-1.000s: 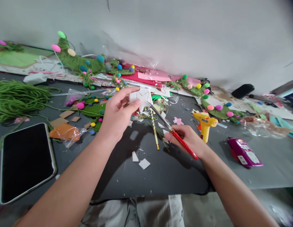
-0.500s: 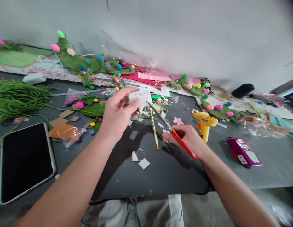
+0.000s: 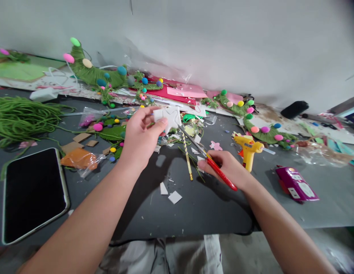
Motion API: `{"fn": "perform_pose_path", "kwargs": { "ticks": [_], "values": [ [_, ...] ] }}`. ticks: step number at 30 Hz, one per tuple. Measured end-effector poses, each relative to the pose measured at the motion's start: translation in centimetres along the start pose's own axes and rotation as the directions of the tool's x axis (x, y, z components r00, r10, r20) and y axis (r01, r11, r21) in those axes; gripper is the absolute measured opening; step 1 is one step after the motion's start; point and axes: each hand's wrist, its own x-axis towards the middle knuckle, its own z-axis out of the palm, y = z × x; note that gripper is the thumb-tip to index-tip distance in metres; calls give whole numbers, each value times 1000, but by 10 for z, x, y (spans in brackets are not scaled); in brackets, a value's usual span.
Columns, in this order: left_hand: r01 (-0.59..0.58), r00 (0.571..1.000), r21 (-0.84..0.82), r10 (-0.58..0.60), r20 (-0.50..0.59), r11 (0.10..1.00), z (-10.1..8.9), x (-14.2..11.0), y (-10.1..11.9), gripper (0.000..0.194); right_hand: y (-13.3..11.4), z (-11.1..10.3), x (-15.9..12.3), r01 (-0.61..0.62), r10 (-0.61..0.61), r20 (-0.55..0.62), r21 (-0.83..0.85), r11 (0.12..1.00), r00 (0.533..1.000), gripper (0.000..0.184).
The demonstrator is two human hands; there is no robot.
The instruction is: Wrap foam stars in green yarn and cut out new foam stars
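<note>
My left hand point(image 3: 145, 131) pinches a white piece of foam or card point(image 3: 171, 116), on which a star outline shows. My right hand point(image 3: 221, 165) is closed around red-handled scissors point(image 3: 215, 167), whose blades point up and left to the lower right edge of the white piece. Whether the blades bite into it I cannot tell. Below the piece lies a pencil point(image 3: 188, 161) with a twisted decoration near its upper end. White offcuts point(image 3: 175, 197) are scattered on the dark table beneath my hands.
A tablet point(image 3: 35, 194) and green yarn point(image 3: 25, 120) lie on the left, near an orange packet point(image 3: 80, 158). To the right are a yellow glue gun point(image 3: 248, 148) and a purple packet point(image 3: 297, 183). Green crescents with pom-poms point(image 3: 93, 72) line the wall.
The white piece has turned slightly in my left hand, and its star outline shows more face-on. The scissors have shifted a little with it; the whole view has moved slightly.
</note>
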Motion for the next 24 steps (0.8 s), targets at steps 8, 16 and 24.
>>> {"fn": "perform_pose_path", "kwargs": {
  "ticks": [8, 16, 24],
  "values": [
    [-49, 998, 70, 51, -32, 996, -6, 7, 4, 41, 14, -15, 6, -10, 9, -28, -32, 999, 1000, 64],
    [-57, 998, 199, 55, 14, 978, -8, 8, -1, 34, 15, -19, 3, 5, -4, 40, -38, 999, 999, 62],
    [-179, 982, 289, 152, 114, 940, -13, 7, -9, 38, 12, -18, 2, 5, 3, 68, -109, 994, 998, 59]
  ]
}}
